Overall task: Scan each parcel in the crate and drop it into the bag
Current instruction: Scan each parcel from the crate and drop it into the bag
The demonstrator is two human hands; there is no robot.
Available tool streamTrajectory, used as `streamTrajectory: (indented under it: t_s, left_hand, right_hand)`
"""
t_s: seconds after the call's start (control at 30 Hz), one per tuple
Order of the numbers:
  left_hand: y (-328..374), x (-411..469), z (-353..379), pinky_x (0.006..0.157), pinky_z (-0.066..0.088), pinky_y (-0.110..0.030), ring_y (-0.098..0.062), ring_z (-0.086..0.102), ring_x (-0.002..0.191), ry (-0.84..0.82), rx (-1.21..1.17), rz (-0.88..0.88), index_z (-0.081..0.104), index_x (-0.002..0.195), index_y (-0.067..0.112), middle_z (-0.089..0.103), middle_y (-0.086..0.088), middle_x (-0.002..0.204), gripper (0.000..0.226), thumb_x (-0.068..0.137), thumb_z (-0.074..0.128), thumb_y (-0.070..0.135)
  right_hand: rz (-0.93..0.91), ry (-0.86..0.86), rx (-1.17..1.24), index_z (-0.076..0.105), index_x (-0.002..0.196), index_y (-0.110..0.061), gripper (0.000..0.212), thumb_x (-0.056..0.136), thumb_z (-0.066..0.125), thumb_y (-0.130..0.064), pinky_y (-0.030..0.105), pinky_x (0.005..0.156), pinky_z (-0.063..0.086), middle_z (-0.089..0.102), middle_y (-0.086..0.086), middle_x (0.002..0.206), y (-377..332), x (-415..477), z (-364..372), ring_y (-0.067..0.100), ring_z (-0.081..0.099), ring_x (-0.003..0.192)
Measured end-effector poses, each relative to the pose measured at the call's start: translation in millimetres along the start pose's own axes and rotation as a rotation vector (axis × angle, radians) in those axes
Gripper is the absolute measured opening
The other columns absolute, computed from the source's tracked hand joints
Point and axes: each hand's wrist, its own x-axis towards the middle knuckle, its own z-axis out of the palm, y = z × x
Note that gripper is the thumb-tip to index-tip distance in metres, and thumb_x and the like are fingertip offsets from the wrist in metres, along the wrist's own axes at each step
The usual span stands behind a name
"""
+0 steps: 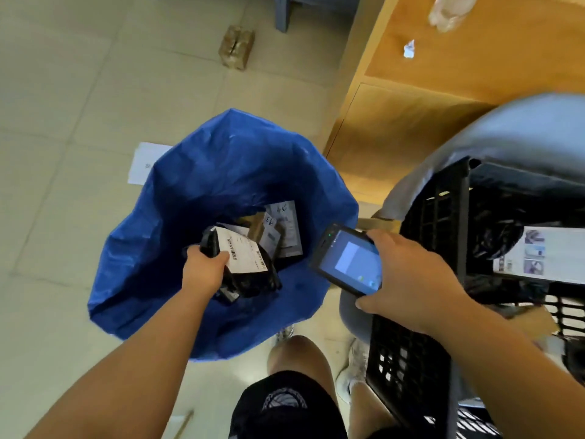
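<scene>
A big blue bag (196, 198) stands open on the floor in front of me. My left hand (204, 267) is inside its mouth, gripping a black parcel (253, 277) with a white shipping label. Several other labelled parcels (281, 232) lie deeper in the bag. My right hand (411, 274) holds a dark handheld scanner (348, 259) with a lit blue screen, just right of the bag's rim. A black plastic crate (437, 223) sits to the right on a grey chair and holds a black-wrapped parcel (500, 239) and a white printed one (550, 255).
A wooden cabinet (443, 99) stands behind the crate, with crumpled paper (409, 49) on top. A taped brown box (236, 47) and a white sheet (144, 163) lie on the tiled floor beyond the bag. My knees and shoes are below.
</scene>
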Motion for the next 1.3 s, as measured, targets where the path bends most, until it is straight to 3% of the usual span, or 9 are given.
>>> streamTrajectory:
  t_s: [0.23, 0.43, 0.57, 0.67, 0.83, 1.03, 1.23, 1.3]
  left_hand:
    - [-6, 76, 61, 0.073, 0.04, -0.03, -0.022, 0.053, 0.088, -0.102, 0.126, 0.08, 0.052, 0.12, 0.003, 0.061, -0.018, 0.117, 0.037, 0.086, 0.065, 0.014]
    - [-25, 112, 92, 0.093, 0.046, -0.042, -0.038, 0.054, 0.112, -0.2, 0.517, 0.026, 0.049, 0.124, 0.003, 0.057, -0.024, 0.123, 0.032, 0.093, 0.047, 0.007]
    - [-40, 108, 86, 0.089, 0.05, -0.04, -0.037, 0.055, 0.112, -0.276, 0.712, -0.012, 0.05, 0.129, 0.006, 0.056, -0.021, 0.127, 0.037, 0.093, 0.046, 0.011]
    - [-43, 94, 74, 0.076, 0.048, -0.032, -0.031, 0.058, 0.1, -0.333, 0.71, 0.028, 0.054, 0.123, 0.01, 0.06, -0.018, 0.119, 0.032, 0.092, 0.05, 0.016]
    - [-16, 52, 56, 0.081, 0.049, -0.035, -0.028, 0.057, 0.096, -0.394, 0.733, 0.136, 0.056, 0.103, 0.012, 0.063, -0.012, 0.11, 0.024, 0.092, 0.052, 0.033]
    - [51, -30, 48, 0.073, 0.039, -0.026, -0.019, 0.056, 0.096, -0.438, 0.657, 0.413, 0.053, 0.121, 0.017, 0.064, -0.003, 0.113, 0.036, 0.092, 0.057, 0.037]
    - [109, -136, 63, 0.09, 0.047, -0.035, -0.015, 0.059, 0.102, -0.474, 0.504, 0.576, 0.057, 0.116, 0.021, 0.063, 0.006, 0.108, 0.032, 0.088, 0.062, 0.036]
    - [118, -174, 77, 0.083, 0.048, -0.027, -0.005, 0.06, 0.095, -0.474, 0.461, 0.645, 0.059, 0.112, 0.025, 0.063, 0.013, 0.101, 0.028, 0.087, 0.064, 0.036]
  right_hand:
    - [0.072, -0.001, -0.048, 0.032, 0.122, -0.029, 0.077, 0.06, 0.073, -0.049, 0.034, 0.075, 0.045, 0.049, -0.009, 0.111, -8, 50, 21, 0.015, 0.049, 0.094]
    - [0.118, -0.015, -0.063, 0.025, 0.126, -0.032, 0.083, 0.061, 0.072, -0.052, 0.032, 0.075, 0.045, 0.046, -0.012, 0.116, -1, 70, 40, 0.013, 0.047, 0.094]
    - [0.124, -0.031, -0.065, 0.024, 0.129, -0.031, 0.087, 0.06, 0.072, -0.054, 0.031, 0.075, 0.045, 0.046, -0.012, 0.118, -1, 70, 44, 0.013, 0.046, 0.093]
    - [0.128, -0.036, -0.051, 0.026, 0.127, -0.031, 0.085, 0.06, 0.072, -0.053, 0.031, 0.073, 0.043, 0.046, -0.012, 0.114, 1, 62, 37, 0.012, 0.044, 0.091]
    - [0.133, -0.018, -0.005, 0.03, 0.127, -0.029, 0.084, 0.059, 0.075, -0.053, 0.033, 0.074, 0.043, 0.048, -0.01, 0.111, 8, 31, 10, 0.013, 0.044, 0.089]
    - [0.162, 0.07, 0.079, 0.024, 0.133, -0.029, 0.094, 0.059, 0.077, -0.054, 0.037, 0.081, 0.045, 0.046, -0.008, 0.117, 44, -35, -28, 0.016, 0.047, 0.098]
    - [0.236, 0.201, 0.206, 0.033, 0.124, -0.03, 0.085, 0.057, 0.08, -0.05, 0.038, 0.074, 0.051, 0.047, -0.008, 0.107, 116, -112, -36, 0.016, 0.048, 0.09]
    - [0.258, 0.23, 0.238, 0.034, 0.126, -0.029, 0.087, 0.057, 0.082, -0.049, 0.037, 0.074, 0.051, 0.048, -0.006, 0.108, 150, -141, -30, 0.017, 0.05, 0.091]
